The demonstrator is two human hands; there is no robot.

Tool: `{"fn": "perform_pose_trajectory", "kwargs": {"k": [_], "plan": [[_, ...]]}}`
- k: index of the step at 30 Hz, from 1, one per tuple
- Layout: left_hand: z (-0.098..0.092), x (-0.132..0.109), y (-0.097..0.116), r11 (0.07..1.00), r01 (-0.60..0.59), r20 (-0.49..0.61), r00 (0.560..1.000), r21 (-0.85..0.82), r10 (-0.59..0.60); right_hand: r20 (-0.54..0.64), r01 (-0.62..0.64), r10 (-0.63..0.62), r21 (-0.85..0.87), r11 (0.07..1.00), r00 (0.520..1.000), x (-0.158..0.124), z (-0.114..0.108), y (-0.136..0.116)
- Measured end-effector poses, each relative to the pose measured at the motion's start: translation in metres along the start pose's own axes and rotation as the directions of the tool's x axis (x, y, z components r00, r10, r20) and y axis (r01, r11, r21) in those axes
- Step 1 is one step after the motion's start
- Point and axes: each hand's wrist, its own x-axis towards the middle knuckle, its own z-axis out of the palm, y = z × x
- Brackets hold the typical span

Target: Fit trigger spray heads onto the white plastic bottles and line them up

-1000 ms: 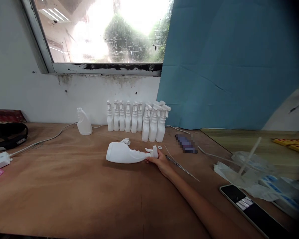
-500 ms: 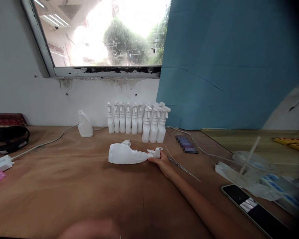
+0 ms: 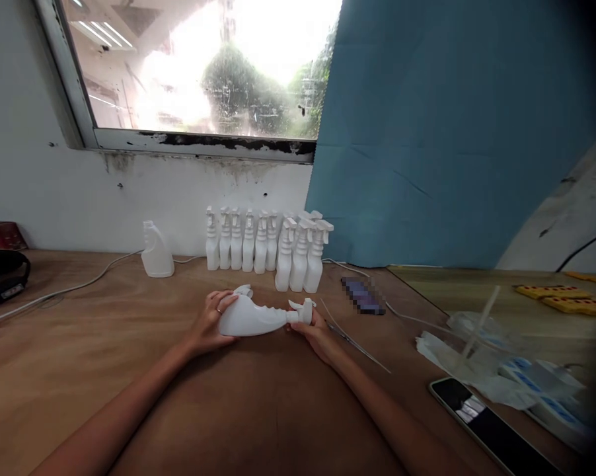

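A white spray bottle (image 3: 255,318) is held sideways above the brown table, its base to the left. My left hand (image 3: 215,322), with a ring on one finger, is wrapped round the base end. At the other end my right hand (image 3: 316,330) grips the white trigger head (image 3: 304,311) where it meets the neck. Behind the bottle another loose white trigger head (image 3: 243,290) shows in part. Just right of my right hand lie tweezers or scissors (image 3: 345,334) and a thin pale tube (image 3: 362,350).
Several white spray bottles (image 3: 248,248) with trigger heads stand upright by the wall. A bottle without a head (image 3: 156,254) stands left of them. Two phones (image 3: 362,295), a clear plastic cup (image 3: 481,330), a power strip (image 3: 550,396) and a cable are around the right side.
My left hand has come up from the bottom edge and taken hold of the bottle's base end. My right hand still grips the trigger head end. The view has shifted slightly.
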Motion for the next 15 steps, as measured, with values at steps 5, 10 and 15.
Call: {"fn": "perform_pose_trajectory", "kwargs": {"k": [5,10,15], "plan": [[-0.0018,-0.0042,0.0081,0.996,-0.031,-0.072,0.997,0.079,0.037,0.067,-0.045,0.048,-0.047,0.998,0.997,-0.0002,-0.0033,-0.0011],[-0.0007,-0.0043,0.0101,0.995,-0.036,-0.094,0.995,0.096,0.045,0.056,0.008,-0.001,-0.114,0.993,0.998,-0.0008,-0.0055,0.0003],[-0.0018,-0.0042,0.0121,0.994,-0.028,-0.105,0.994,0.104,0.039,0.050,0.056,-0.048,-0.168,0.984,0.998,-0.0011,-0.0034,0.0029]]}}
